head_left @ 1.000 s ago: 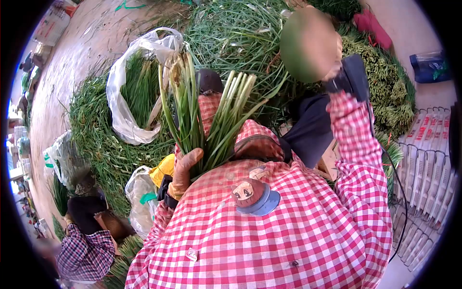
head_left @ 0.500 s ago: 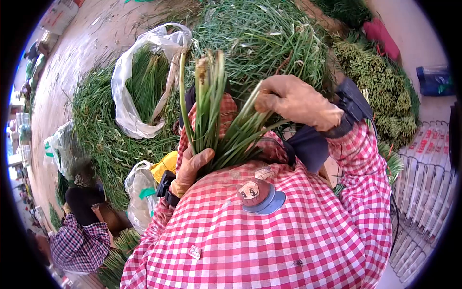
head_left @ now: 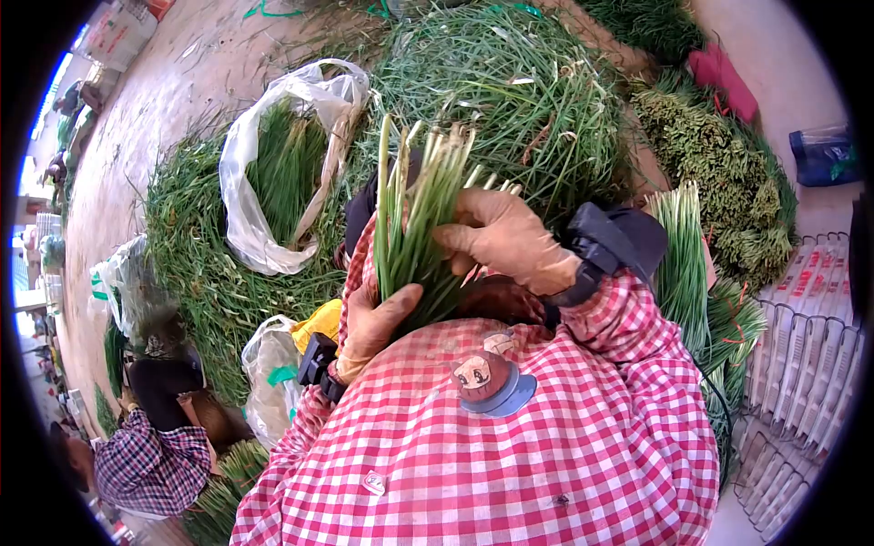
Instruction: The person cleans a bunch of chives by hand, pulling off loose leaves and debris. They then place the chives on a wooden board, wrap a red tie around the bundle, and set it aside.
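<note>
A bunch of long green stalks with pale cut ends (head_left: 421, 205), like garlic chives, stands upright in front of my chest. Its lower part is hidden behind my gloved left hand and my checked shirt. My left hand (head_left: 375, 320) is closed round the bunch low down, thumb across the front. Higher up, my gloved right hand (head_left: 514, 238) grips stalks on the bunch's right side, and a few pale ends poke out behind its fingers. Past my right wrist lies a neat sheaf of green stalks (head_left: 681, 264).
A large heap of loose greens (head_left: 510, 82) covers the floor ahead. On it sits an open white plastic bag (head_left: 241, 196) with stalks inside. Tied bundles (head_left: 719, 164) are stacked at right, near wire racks (head_left: 806, 355). Another person (head_left: 150, 464) sits at lower left.
My right hand has come down and left, closer to the bunch. The brown-rooted ends at the top no longer show. The sheaf at right has come into view.
</note>
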